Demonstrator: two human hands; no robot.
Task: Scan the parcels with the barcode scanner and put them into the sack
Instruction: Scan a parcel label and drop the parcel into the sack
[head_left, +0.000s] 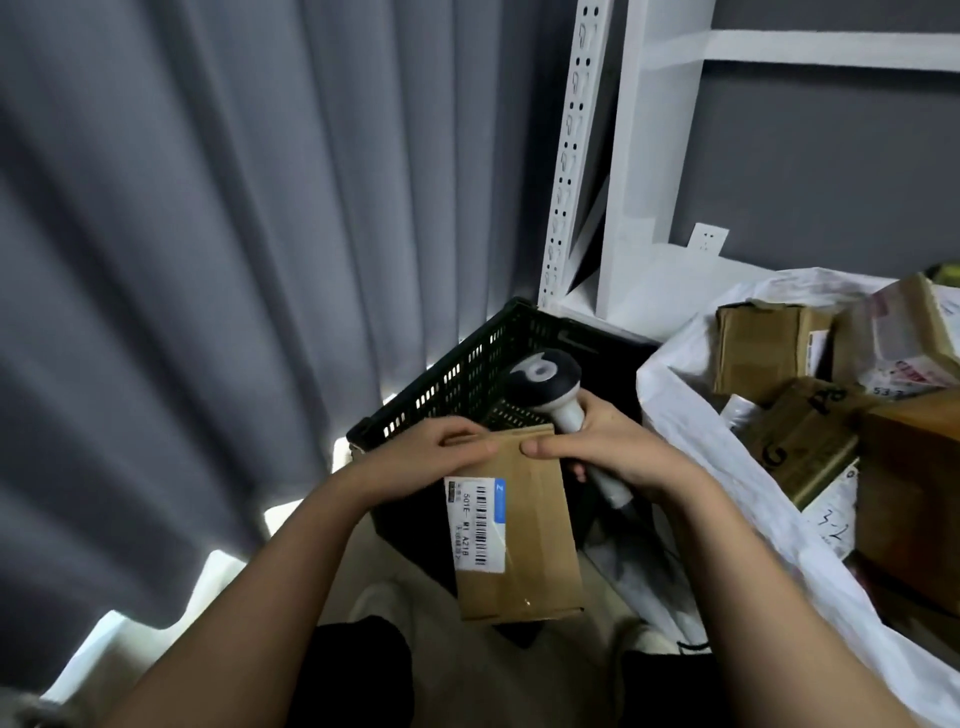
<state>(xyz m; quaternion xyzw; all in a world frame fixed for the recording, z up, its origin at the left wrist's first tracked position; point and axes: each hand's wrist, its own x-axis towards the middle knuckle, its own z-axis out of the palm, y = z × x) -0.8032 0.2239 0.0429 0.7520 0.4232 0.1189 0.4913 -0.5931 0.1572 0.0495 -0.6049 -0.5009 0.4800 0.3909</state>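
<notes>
Grey curtain (208, 260) behind; both hands hold parcel (519, 525), right hand (602, 447) gripping scanner (550, 384)

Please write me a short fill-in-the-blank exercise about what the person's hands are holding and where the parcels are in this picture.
1. The right hand grips the white-handled, black-headed barcode ____.
2. Both hands hold the flat brown cardboard parcel, the left hand at its top edge; its white barcode label faces ____.
3. Behind the parcel stands a perforated plastic crate coloured ____.
4. Several brown boxes already lie inside the white ____.

Missing words: scanner; up; black; sack
</notes>
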